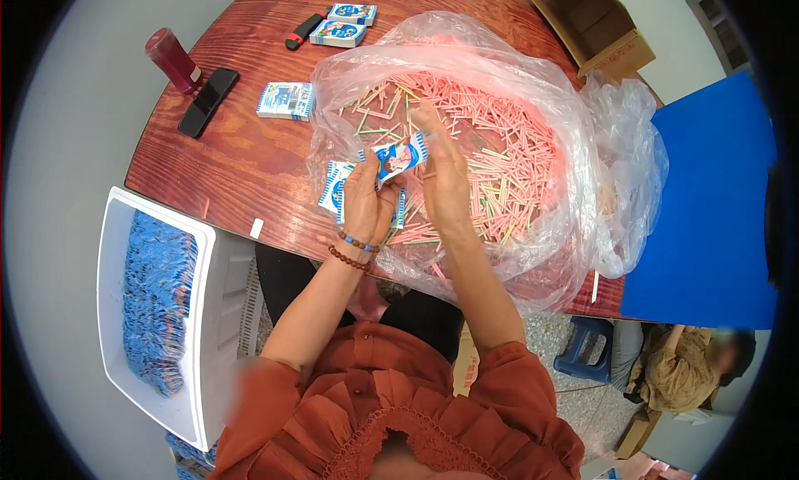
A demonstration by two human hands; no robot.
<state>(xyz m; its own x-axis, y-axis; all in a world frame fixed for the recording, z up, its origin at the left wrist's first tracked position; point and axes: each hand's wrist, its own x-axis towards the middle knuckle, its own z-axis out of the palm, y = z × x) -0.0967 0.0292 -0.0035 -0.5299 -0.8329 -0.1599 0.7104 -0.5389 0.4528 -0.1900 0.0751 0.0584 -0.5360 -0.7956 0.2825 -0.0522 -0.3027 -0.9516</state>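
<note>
My left hand (366, 197), with bead bracelets on its wrist, pinches a small blue-and-white packet (401, 157) by its left end. My right hand (445, 180) is at the packet's right end, its fingers stretched out; whether they touch it I cannot tell. Other similar packets (334, 185) lie beside and partly under my left hand. Beneath both hands spreads an opened clear plastic bag (574, 160), holding a heap of short thin pink sticks (528, 139) with some yellow-green ones (497, 193) among them.
On the wooden table (225, 176) lie a phone (208, 103), a red-filled bottle (173, 60), a black-and-red cutter (305, 31) and small packs (285, 101). A white bin (204, 338) of blue packets stands left. Cardboard box (595, 27), blue board (699, 205), stool (585, 347) and another person (687, 372) are right.
</note>
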